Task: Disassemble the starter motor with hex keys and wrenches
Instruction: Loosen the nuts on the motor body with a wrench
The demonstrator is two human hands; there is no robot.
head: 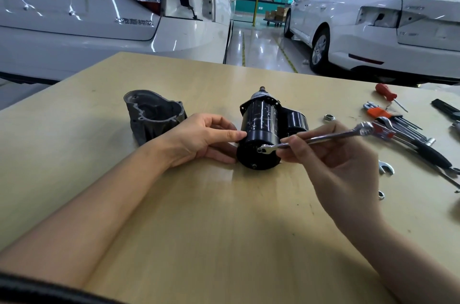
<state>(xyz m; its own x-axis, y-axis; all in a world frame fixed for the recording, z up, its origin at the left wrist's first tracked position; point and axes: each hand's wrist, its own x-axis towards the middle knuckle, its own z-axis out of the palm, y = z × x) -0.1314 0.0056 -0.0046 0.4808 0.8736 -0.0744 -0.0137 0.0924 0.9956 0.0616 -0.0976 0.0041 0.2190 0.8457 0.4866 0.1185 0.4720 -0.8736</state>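
The black starter motor lies on its side at the centre of the wooden table, its round end cap facing me and its shaft pointing away toward 12 o'clock; the smaller solenoid cylinder sits against it at 3 o'clock. My left hand comes in from 9 o'clock and steadies the motor body, thumb tip pressed to the casing and fingers curled along its lower side. My right hand pinches the shaft of a shiny combination wrench between thumb and fingertips, the other fingers loosely bent. The wrench's ring end sits on a bolt on the end cap, and its handle runs out toward 2 o'clock. A second bolt head shows at the cap's 6 o'clock edge.

At 9 o'clock from the motor, beyond my left hand, the grey cast housing rests apart from it, open side up. At 3 o'clock lie a loose nut, a set of hex keys in an orange holder, a red-handled screwdriver and more wrenches. Beyond the table, at 11 and 1 o'clock, stand two white cars, rear ends toward me.
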